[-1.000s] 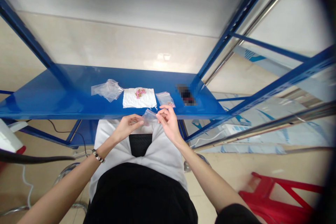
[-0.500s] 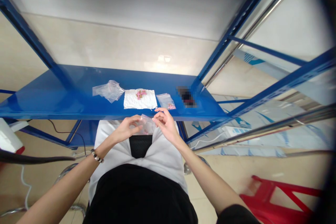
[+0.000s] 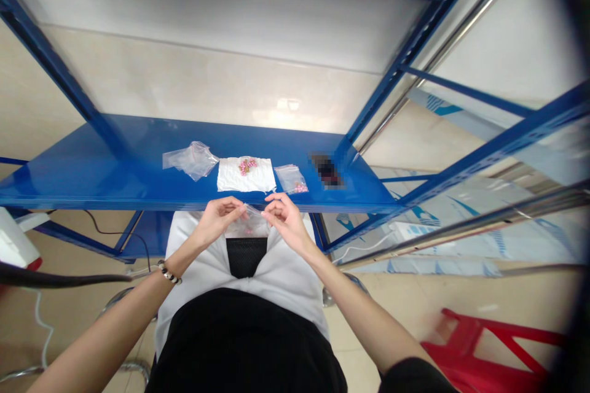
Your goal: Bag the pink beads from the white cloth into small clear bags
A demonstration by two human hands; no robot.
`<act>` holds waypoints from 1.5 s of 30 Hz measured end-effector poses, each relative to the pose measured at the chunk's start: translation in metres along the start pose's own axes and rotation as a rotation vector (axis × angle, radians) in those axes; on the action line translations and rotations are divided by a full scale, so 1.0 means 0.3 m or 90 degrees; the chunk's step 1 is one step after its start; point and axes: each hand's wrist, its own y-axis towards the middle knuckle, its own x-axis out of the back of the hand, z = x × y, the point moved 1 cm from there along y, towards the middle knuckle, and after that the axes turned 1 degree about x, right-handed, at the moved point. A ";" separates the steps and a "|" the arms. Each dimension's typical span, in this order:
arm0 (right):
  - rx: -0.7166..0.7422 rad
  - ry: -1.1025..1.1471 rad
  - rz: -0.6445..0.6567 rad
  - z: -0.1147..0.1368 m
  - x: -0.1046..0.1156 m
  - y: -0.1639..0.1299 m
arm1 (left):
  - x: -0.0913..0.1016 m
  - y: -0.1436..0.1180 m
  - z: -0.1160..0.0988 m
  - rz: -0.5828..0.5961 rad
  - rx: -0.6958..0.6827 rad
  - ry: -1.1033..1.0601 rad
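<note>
My left hand (image 3: pixel 216 218) and my right hand (image 3: pixel 284 219) pinch the top edge of a small clear plastic bag (image 3: pixel 251 221) between them, just below the front edge of the blue shelf (image 3: pixel 92 178). The bag hangs over my lap. On the shelf above lie a white cloth (image 3: pixel 246 175) with a cluster of small pink beads (image 3: pixel 247 165), and to its right a small clear bag with pink beads inside (image 3: pixel 292 179). A crumpled pile of empty clear bags (image 3: pixel 191 159) lies left of the cloth.
A blurred dark object (image 3: pixel 326 171) sits by the shelf's right post. Blue shelf uprights (image 3: pixel 387 92) rise on both sides. A red plastic stool (image 3: pixel 488 350) stands on the floor at lower right. A black cable (image 3: pixel 59 280) crosses at left.
Both hands drew the small bag down and toward me, and now hold its top edge stretched between the fingertips. The things on the shelf have not moved.
</note>
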 end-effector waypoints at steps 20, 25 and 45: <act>-0.062 0.064 -0.023 -0.010 -0.013 -0.004 | -0.011 -0.016 -0.015 -0.065 0.003 -0.042; -0.066 0.059 -0.035 0.006 -0.005 0.000 | -0.017 -0.021 -0.021 -0.068 0.013 -0.055; -0.020 -0.001 0.032 -0.008 -0.020 -0.005 | -0.040 -0.037 -0.005 -0.023 0.023 -0.059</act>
